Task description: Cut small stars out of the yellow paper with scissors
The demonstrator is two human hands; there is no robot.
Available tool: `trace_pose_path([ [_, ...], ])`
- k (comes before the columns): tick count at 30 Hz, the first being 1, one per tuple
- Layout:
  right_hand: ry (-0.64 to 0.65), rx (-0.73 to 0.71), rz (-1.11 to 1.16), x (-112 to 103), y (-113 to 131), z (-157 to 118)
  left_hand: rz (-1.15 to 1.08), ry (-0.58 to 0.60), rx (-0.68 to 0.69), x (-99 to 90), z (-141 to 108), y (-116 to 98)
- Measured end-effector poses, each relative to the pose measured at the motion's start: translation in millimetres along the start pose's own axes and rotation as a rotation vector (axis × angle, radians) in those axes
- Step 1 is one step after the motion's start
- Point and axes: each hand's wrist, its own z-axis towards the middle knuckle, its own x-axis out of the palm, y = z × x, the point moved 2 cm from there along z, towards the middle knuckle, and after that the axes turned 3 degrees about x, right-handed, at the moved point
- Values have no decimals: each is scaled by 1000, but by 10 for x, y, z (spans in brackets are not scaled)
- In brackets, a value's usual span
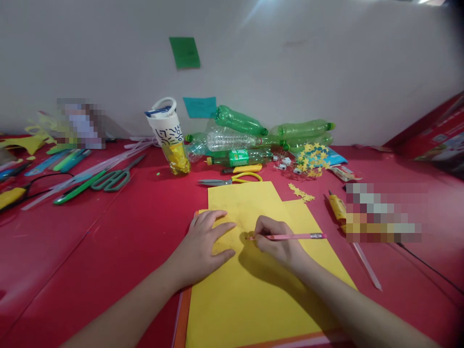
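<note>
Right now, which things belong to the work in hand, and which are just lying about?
Seemingly in use:
pink pencil, in the grip of the right hand
yellow sheets, under the left hand

Seemingly lying about:
yellow-handled scissors
green scissors
green bottles
patterned cup
yellow stars

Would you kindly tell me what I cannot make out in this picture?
All in the head view:
Yellow paper under the left hand: covered by it.
Any marks by the pencil: too small.
Part of the yellow tool: masked by pixelation.
Rest of the red item: cut off by right edge.
</note>
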Motion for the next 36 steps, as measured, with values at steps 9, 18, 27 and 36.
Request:
trace_pose_path([
  [9, 5, 17, -5, 52, 48, -25, -9, -8, 3, -3, -11, -4],
  [18, 45, 5, -12, 81, 45, -27, -20, -8, -1, -20, -5, -17],
  [27, 32, 23, -43, 82, 83, -44, -2, -16, 24, -1, 3, -1],
  [36, -70, -14, -62, 58, 84, -39, -15, -25, 19, 8, 1, 9],
])
